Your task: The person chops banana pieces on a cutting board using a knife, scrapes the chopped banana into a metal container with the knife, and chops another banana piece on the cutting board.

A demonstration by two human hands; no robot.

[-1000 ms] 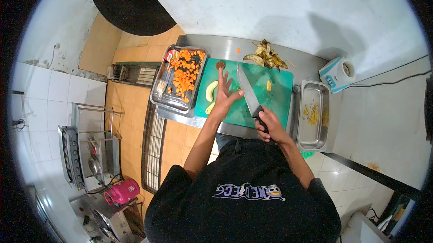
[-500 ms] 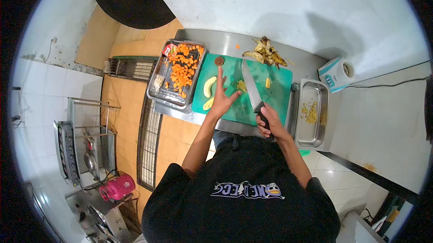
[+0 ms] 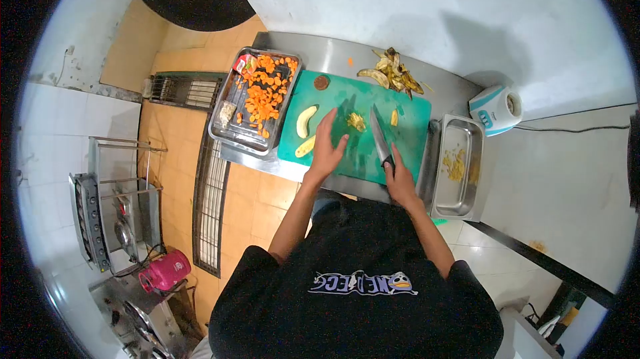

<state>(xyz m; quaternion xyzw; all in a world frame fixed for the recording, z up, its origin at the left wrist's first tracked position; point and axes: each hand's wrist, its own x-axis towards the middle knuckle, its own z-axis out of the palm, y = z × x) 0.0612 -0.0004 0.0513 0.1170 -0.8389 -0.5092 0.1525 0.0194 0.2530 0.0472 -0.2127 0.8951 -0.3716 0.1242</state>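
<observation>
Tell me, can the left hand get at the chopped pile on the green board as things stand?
Probably yes: the left hand looks empty, and nothing shows between it and the chopped pile. The knife in the right hand is on the pile's far side.

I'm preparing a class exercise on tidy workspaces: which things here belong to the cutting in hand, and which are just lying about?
Seem to belong:
- knife, in the right hand
- green board
- chopped yellow pieces
- peeled bananas
- metal pan holding similar pieces

Seem just lying about:
- peels
- tray of orange slices
- pink cylinder
</observation>
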